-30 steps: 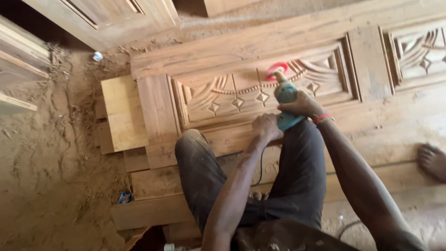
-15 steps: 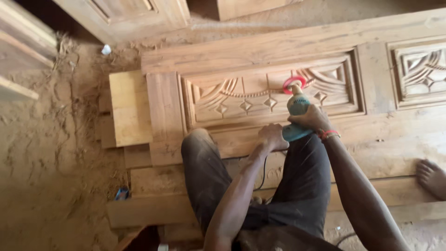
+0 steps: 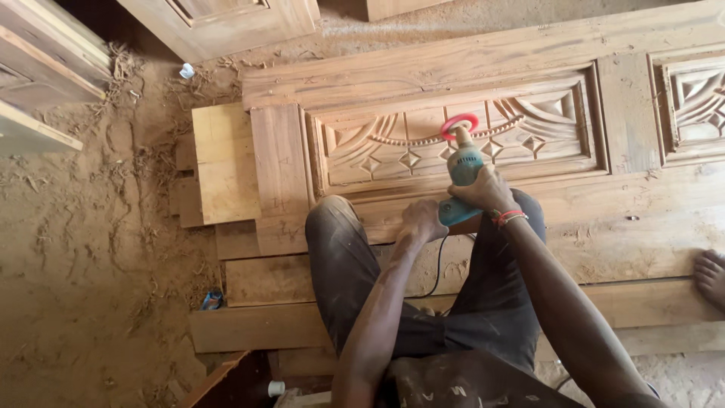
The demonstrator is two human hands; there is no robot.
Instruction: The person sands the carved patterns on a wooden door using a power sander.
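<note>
A teal power sander (image 3: 462, 170) is held over the carved wooden door (image 3: 453, 143), which lies flat on planks on the sawdust-covered floor (image 3: 83, 249). The right hand (image 3: 483, 190) is wrapped around the tool's body, and the left hand (image 3: 421, 221) is clamped on its rear end, so both grips are closed tight on it. The red sanding disc (image 3: 459, 123) is pressed against the carved panel near the beaded arc.

sawdust floor (image 3: 83, 249), plank (image 3: 225, 162), foot (image 3: 712, 276) (bare)
</note>
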